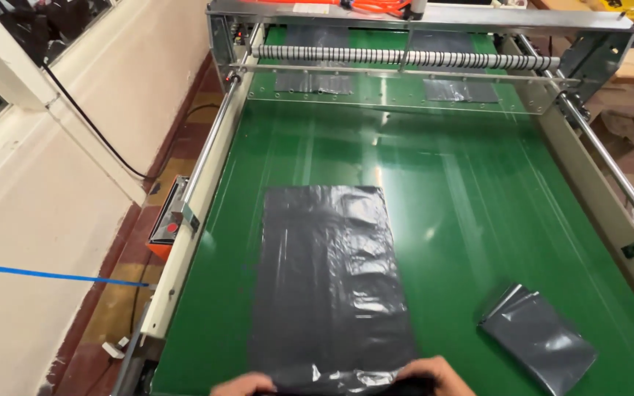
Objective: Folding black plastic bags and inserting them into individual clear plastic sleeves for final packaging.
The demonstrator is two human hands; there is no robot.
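large black plastic bag (332,279) lies flat on the green conveyor belt (471,213). left hand (245,384) and right hand (434,374) each pinch its near edge, grip closed, likely to keep it taut. smaller stack of grey bags (541,339) well apart, right.

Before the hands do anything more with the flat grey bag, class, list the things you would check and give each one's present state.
1. Both hands on the near edge of the large grey bag: ok; left hand and right hand sit at its bottom edge.
2. Grip firm: cannot tell; the fingers are cut off by the frame.
3. Bag lying flat on the green belt: ok, though wrinkled.
4. Small folded grey bag apart from the large one: ok, it lies to the right with belt between.
5. Roller at the far end free of the large bag: ok.
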